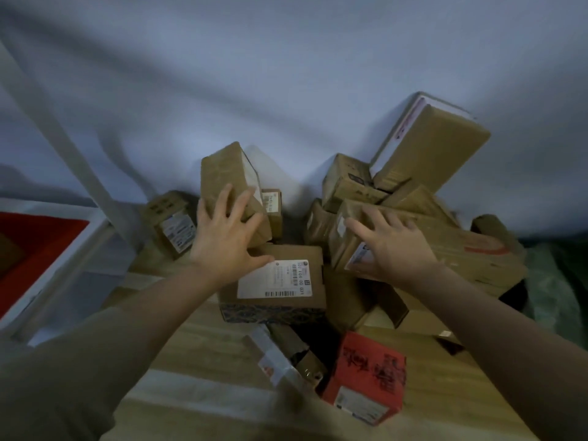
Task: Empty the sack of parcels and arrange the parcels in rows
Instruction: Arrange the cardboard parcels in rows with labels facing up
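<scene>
Fingers (237, 198) of our left hand (222, 237) spread on a tilted brown parcel (227, 179); our right hand (394, 246) lies open, perhaps touching, on a long carton (445, 246). Labelled parcels (280, 281) crowd the wooden floor (197, 345) between.

Brown cardboard parcels (423, 249) are lying in a loose jumbled heap, tilted and overlapping. A labelled box (280, 281) is sitting flat at centre. A red parcel (369, 370) is lying nearest. A tall carton (436, 144) is leaning at far right.
</scene>
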Tool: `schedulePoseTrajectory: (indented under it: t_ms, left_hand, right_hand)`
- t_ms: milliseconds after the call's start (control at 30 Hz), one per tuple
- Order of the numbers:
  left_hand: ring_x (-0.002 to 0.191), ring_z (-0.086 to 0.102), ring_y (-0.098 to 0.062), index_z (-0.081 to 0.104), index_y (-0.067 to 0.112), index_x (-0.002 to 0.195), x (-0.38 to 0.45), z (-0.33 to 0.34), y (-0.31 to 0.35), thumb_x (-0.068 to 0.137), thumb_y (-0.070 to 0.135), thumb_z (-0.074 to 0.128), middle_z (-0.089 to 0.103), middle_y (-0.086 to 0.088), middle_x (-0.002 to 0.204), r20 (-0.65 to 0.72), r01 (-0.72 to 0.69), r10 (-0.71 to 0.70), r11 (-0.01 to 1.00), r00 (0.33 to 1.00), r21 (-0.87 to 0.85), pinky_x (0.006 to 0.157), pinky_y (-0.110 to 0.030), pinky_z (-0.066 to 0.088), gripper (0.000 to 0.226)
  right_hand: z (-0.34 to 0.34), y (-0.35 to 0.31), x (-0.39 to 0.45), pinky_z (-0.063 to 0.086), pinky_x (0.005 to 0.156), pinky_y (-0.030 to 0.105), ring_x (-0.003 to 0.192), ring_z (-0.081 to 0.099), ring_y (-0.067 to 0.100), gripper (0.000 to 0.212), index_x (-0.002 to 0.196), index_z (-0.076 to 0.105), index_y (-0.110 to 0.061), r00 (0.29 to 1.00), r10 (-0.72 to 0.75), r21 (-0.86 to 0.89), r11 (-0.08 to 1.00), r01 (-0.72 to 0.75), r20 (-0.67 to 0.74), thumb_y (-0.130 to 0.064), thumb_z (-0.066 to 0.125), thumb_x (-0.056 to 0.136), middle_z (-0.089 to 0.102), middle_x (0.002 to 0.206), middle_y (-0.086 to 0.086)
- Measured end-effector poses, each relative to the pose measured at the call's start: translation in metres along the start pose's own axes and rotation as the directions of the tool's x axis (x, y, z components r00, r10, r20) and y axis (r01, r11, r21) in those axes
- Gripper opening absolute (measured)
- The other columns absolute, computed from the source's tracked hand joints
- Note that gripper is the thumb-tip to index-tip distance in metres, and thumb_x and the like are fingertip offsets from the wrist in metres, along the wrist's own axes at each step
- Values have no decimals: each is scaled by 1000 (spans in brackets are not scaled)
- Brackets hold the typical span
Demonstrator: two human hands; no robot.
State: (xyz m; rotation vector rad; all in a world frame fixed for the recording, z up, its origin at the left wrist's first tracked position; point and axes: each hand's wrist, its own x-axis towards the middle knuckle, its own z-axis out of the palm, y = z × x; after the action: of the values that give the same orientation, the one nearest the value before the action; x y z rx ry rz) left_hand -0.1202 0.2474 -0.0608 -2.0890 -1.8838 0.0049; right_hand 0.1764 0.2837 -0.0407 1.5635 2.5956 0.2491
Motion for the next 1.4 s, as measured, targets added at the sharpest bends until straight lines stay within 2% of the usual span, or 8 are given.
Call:
schedulePoseTrajectory:
  t_ms: [133, 267, 567, 733, 900, 1067, 1233, 1400]
  left_hand:
    - [144, 14, -40, 48, 28, 128, -15, 9, -22, 67, 62, 74, 13, -7, 156, -72, 182, -211, 940, 975, -288, 101, -64, 40, 75]
    - [128, 41, -32, 42, 18, 122, -48, 39, -49, 71, 35, 83, 26, -6, 144, 5, 424, -543, 651, 840, -630, 92, -48, 51, 68]
    - [117, 51, -29, 33, 9, 131, -98, 91, -49, 88, 22, 68, 45, -5, 122, 446, 612, -526, 192, 724, -767, 93, -47, 47, 57]
    - [117, 47, -22, 24, 12, 148, -91, 76, -52, 94, 26, 59, 45, -9, 137, 488, 560, -578, -64, 654, -826, 93, -38, 39, 66]
    - [128, 45, -36, 40, 7, 140, -97, 71, -44, 89, 50, 61, 45, -18, 143, 425, 723, -673, 243, 606, -647, 105, -47, 39, 70]
    - [151, 9, -25, 21, 23, 154, -69, 35, 7, 88, 71, 35, 14, -3, 163, -18, 263, -321, 808, 947, -527, 122, -51, 8, 83]
    - [150, -17, -30, 11, 37, 155, -41, 18, 88, 81, 83, 29, -8, 3, 165, 43, -108, 136, 912, 990, -395, 118, -58, -8, 89]
    - [149, -7, -38, 5, 37, 154, -49, 49, 84, 79, 81, 38, -1, -1, 165, 231, -58, 115, 969, 966, -238, 115, -66, -1, 94]
  right_hand:
    - [14, 11, -4, 32, 113, 54, 147, 24, 33, 90, 152, 0, -44, 998, 55, 49, 997, -54, -24, -65, 57, 86, 17, 163, 6]
    - [19, 3, -5, 20, 119, 59, 150, 21, 34, 94, 156, 12, -36, 991, 42, 21, 999, -39, -123, -58, 67, 82, 23, 163, 9]
    - [33, -66, -14, 45, 80, 42, 98, 57, 32, 48, 125, 62, -6, 864, -307, -64, 949, 307, -400, -35, 59, 87, 67, 106, 13]
    - [44, -80, -11, 30, 113, 52, 135, 43, 36, 75, 139, 53, -15, 946, -288, -64, 958, 281, -150, -67, 44, 86, 52, 144, 14]
    - [44, -56, -13, 7, 120, 60, 150, 21, 34, 80, 152, 34, -24, 952, 56, 138, 990, -14, -302, -74, 29, 90, 27, 162, 11]
    - [57, -6, -21, 8, 118, 64, 148, 14, 43, 85, 152, 26, -13, 703, 662, 472, 722, -505, -260, -69, 38, 89, 16, 162, 24]
    - [57, 26, -28, 9, 115, 62, 148, 16, 42, 91, 154, 21, -12, 517, 855, 620, 387, -683, 37, -69, 48, 88, 22, 160, 22]
    - [48, 9, -23, 23, 115, 57, 139, 36, 38, 79, 147, 37, -9, 600, 798, 751, 364, -550, 52, -60, 55, 89, 44, 149, 17]
